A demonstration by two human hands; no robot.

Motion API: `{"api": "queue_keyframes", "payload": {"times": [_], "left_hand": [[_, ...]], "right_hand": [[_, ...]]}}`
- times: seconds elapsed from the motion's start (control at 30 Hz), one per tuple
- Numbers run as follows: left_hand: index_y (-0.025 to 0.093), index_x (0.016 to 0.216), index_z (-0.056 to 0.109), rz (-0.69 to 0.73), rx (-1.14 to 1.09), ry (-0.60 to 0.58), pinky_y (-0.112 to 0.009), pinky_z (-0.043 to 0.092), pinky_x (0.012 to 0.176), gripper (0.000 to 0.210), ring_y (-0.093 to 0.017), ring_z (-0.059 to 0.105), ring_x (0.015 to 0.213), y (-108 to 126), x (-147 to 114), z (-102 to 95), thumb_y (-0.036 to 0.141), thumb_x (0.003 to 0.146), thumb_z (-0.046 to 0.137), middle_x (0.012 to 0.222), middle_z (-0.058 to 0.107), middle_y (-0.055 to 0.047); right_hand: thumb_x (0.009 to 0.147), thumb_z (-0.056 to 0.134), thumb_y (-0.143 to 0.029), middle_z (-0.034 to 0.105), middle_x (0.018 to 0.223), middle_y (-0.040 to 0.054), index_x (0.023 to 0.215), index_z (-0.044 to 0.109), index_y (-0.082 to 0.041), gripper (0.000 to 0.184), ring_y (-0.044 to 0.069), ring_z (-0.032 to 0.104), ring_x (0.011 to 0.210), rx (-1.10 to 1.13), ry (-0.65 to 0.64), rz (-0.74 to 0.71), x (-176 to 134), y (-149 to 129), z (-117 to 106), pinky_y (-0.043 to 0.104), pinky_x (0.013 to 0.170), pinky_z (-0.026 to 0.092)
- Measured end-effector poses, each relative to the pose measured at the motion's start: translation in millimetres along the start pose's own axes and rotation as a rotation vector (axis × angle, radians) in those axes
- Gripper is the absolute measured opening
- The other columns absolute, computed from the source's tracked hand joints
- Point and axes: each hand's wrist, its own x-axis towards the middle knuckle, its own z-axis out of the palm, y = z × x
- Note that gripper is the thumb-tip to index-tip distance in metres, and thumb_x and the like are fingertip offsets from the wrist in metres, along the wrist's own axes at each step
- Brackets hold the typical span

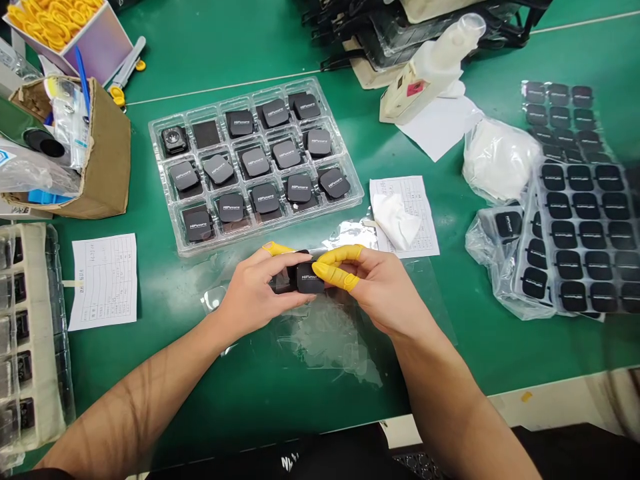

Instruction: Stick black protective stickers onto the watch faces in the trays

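Observation:
Between the thumb and fingers of my left hand (260, 287) is a black square smartwatch (306, 280), its face bearing a black cover film with "HiFuture" lettering. My right hand (370, 280) wears yellow finger cots on thumb and forefinger, which pinch the right upper edge of that face. Whether the film itself is in the pinch I cannot make out. A yellow cot also shows on a left finger. Behind my hands, a clear plastic tray (175, 248) holds several similar black pieces in its compartments; its upper left one shows a bare watch (175, 140).
Sheets of black square films (580, 233) lie at the right, near a bag of white material (500, 160). A white bottle (430, 73) stands behind. White tissue (397, 220) rests on a printed form. On the left are a cardboard box (107, 153), another form (104, 281) and a second tray (43, 333).

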Motion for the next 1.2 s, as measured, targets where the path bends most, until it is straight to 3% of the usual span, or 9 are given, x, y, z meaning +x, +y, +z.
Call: {"api": "queue_keyframes", "payload": {"times": [0.43, 0.6, 0.7, 0.77, 0.87, 1.03, 1.2], "left_hand": [[0.027, 0.127, 0.078, 0.022, 0.020, -0.003, -0.033, 0.064, 0.089, 0.056, -0.021, 0.076, 0.099, -1.3, -0.2, -0.6, 0.029, 0.076, 0.099, 0.117, 0.083, -0.005], [0.026, 0.126, 0.078, 0.024, 0.001, 0.013, -0.033, 0.064, 0.088, 0.053, -0.021, 0.076, 0.098, -0.2, -0.2, -0.8, 0.028, 0.077, 0.098, 0.114, 0.083, -0.006], [0.026, 0.124, 0.079, 0.008, -0.004, 0.013, -0.033, 0.064, 0.084, 0.052, -0.021, 0.075, 0.094, 0.2, 0.1, -1.0, 0.030, 0.076, 0.098, 0.113, 0.083, -0.006], [0.026, 0.123, 0.079, -0.005, -0.006, 0.009, -0.033, 0.064, 0.083, 0.050, -0.021, 0.075, 0.093, 0.6, 0.6, -1.3, 0.030, 0.077, 0.098, 0.112, 0.083, -0.005], [0.026, 0.124, 0.078, -0.019, -0.019, 0.015, -0.035, 0.064, 0.088, 0.052, -0.022, 0.075, 0.098, 1.9, 1.7, -2.1, 0.032, 0.076, 0.098, 0.112, 0.083, -0.005], [0.025, 0.123, 0.079, -0.095, -0.034, -0.022, -0.038, 0.066, 0.087, 0.048, -0.023, 0.076, 0.096, 6.2, 2.7, -3.7, 0.027, 0.078, 0.095, 0.113, 0.081, -0.006], [0.024, 0.120, 0.080, -0.063, -0.133, 0.049, -0.044, 0.070, 0.088, 0.054, -0.029, 0.079, 0.096, 6.4, 1.5, -0.5, 0.050, 0.076, 0.096, 0.110, 0.081, -0.008]], "right_hand": [[0.062, 0.098, -0.052, 0.076, 0.085, 0.0038, 0.082, 0.077, -0.021, 0.043, 0.018, 0.071, 0.078, -0.061, -0.013, -0.041, 0.2, 7.0, -0.3, 0.033, 0.077, 0.062], [0.067, 0.097, -0.055, 0.072, 0.085, -0.0007, 0.116, 0.069, -0.026, 0.064, 0.018, 0.070, 0.069, -0.175, 0.067, -0.086, -3.3, 10.0, -2.0, 0.032, 0.064, 0.061], [0.061, 0.100, -0.053, 0.071, 0.088, -0.0022, 0.127, 0.061, -0.029, 0.080, 0.017, 0.069, 0.066, -0.188, -0.014, -0.107, -3.5, 12.0, 2.3, 0.032, 0.062, 0.062], [0.069, 0.096, -0.057, 0.069, 0.084, -0.0027, 0.128, 0.061, -0.029, 0.074, 0.017, 0.067, 0.065, -0.188, -0.035, -0.126, -1.5, 14.3, 7.4, 0.032, 0.061, 0.060], [0.092, 0.071, -0.067, 0.066, 0.074, -0.0028, 0.127, 0.061, -0.028, 0.053, 0.017, 0.065, 0.061, -0.172, 0.013, -0.129, 2.4, 18.8, 13.6, 0.033, 0.059, 0.057], [0.081, 0.084, -0.063, 0.069, 0.082, -0.0013, 0.127, 0.063, -0.029, 0.061, 0.020, 0.068, 0.070, -0.185, -0.063, -0.158, -2.0, 23.8, 15.5, 0.035, 0.063, 0.059], [0.086, 0.077, -0.068, 0.073, 0.087, 0.0033, 0.108, 0.072, -0.029, 0.045, 0.021, 0.068, 0.068, -0.228, 0.102, -0.222, 1.1, -6.3, 3.4, 0.035, 0.056, 0.059]]}}
